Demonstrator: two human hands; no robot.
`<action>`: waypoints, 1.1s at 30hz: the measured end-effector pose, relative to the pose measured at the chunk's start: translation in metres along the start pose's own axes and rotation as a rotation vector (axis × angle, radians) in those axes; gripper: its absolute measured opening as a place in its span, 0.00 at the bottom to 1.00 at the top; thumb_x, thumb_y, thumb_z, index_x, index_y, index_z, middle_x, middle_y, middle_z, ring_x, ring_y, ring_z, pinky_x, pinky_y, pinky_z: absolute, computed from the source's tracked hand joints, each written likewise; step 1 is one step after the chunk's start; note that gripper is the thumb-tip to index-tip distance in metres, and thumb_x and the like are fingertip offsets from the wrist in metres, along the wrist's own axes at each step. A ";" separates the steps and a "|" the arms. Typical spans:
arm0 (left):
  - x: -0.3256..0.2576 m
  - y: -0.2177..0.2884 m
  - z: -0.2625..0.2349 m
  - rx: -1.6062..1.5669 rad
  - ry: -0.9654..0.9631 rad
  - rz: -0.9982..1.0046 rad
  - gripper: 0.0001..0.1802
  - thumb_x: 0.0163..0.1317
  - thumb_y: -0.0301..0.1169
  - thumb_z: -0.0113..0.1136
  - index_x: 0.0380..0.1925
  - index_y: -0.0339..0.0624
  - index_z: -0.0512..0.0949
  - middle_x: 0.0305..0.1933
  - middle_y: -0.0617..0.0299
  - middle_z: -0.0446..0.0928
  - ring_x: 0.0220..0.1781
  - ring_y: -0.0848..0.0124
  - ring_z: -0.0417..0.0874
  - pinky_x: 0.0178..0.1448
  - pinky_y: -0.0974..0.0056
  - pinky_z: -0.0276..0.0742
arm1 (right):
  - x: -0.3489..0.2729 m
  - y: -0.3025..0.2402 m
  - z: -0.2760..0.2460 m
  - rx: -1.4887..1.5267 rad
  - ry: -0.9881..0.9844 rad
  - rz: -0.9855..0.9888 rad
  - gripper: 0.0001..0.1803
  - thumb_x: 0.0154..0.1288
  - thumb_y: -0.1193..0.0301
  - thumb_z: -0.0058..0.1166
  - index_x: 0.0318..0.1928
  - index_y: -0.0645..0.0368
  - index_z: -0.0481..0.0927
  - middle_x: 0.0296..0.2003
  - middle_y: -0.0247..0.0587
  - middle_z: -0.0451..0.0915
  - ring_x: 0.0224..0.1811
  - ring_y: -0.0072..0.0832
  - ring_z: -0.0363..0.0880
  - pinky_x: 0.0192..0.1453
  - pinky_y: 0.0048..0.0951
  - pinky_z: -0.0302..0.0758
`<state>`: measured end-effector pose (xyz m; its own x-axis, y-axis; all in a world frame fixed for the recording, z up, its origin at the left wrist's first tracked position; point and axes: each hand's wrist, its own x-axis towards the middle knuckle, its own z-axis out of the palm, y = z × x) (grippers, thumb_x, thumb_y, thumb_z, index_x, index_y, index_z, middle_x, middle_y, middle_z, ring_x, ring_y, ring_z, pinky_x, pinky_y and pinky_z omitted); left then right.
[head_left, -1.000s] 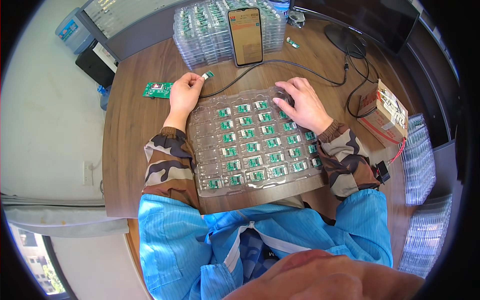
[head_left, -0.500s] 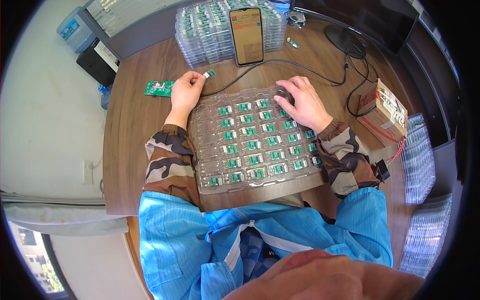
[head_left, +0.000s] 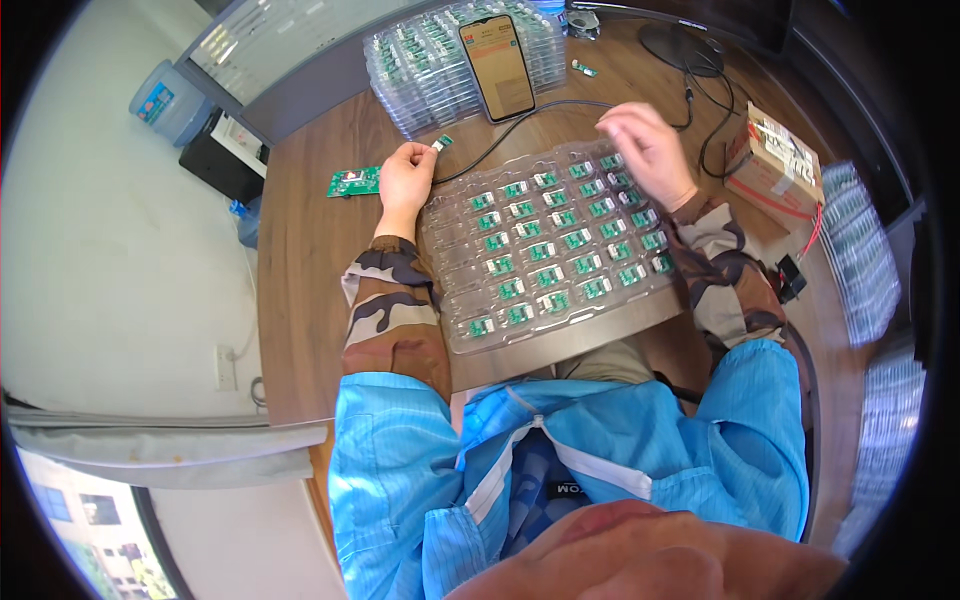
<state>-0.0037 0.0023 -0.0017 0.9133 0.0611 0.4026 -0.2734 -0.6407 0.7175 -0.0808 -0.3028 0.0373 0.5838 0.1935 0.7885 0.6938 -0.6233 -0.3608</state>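
Our left hand [head_left: 407, 185] pinches a small board [head_left: 442, 143] by the far left corner of the tray [head_left: 452, 255], with a bigger board [head_left: 354, 181] just beside it. Our right hand [head_left: 652, 155], blurred and loosely bent, hides part of the tray's far right edge; we cannot tell whether it grips anything. Around us, a cable [head_left: 490, 148] curves between tray and phone [head_left: 497, 70], stacked trays [head_left: 420, 60] stand behind the phone, and a carton [head_left: 775, 165] sits rightward.

One fisheye view — head-worn, close above — looks down at the desk [head_left: 300, 300].
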 end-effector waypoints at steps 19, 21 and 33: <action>0.000 -0.002 0.000 -0.026 0.015 0.012 0.10 0.48 0.37 0.56 0.23 0.42 0.76 0.18 0.63 0.74 0.21 0.70 0.74 0.28 0.66 0.68 | -0.133 -0.060 -0.149 -1.300 -0.445 0.584 0.21 0.44 0.77 0.50 0.44 0.57 0.67 0.45 0.43 0.67 0.35 0.36 0.73 0.36 0.29 0.72; 0.001 -0.005 0.001 -0.027 0.010 0.004 0.10 0.48 0.37 0.56 0.23 0.42 0.76 0.18 0.63 0.74 0.21 0.70 0.74 0.29 0.66 0.68 | -0.137 -0.041 -0.149 -1.406 -0.638 0.621 0.14 0.45 0.78 0.46 0.37 0.59 0.69 0.41 0.43 0.69 0.31 0.34 0.75 0.32 0.28 0.73; -0.003 0.001 -0.003 -0.009 0.012 -0.004 0.11 0.48 0.37 0.56 0.23 0.40 0.76 0.18 0.64 0.74 0.21 0.73 0.72 0.28 0.68 0.67 | -0.139 -0.021 -0.150 -1.489 -0.707 0.566 0.08 0.53 0.75 0.41 0.33 0.62 0.71 0.35 0.46 0.70 0.25 0.32 0.76 0.25 0.29 0.73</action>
<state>-0.0072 0.0037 -0.0007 0.9107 0.0729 0.4067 -0.2726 -0.6335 0.7241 -0.2398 -0.4299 0.0096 0.9341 -0.2639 0.2403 -0.3553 -0.7513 0.5561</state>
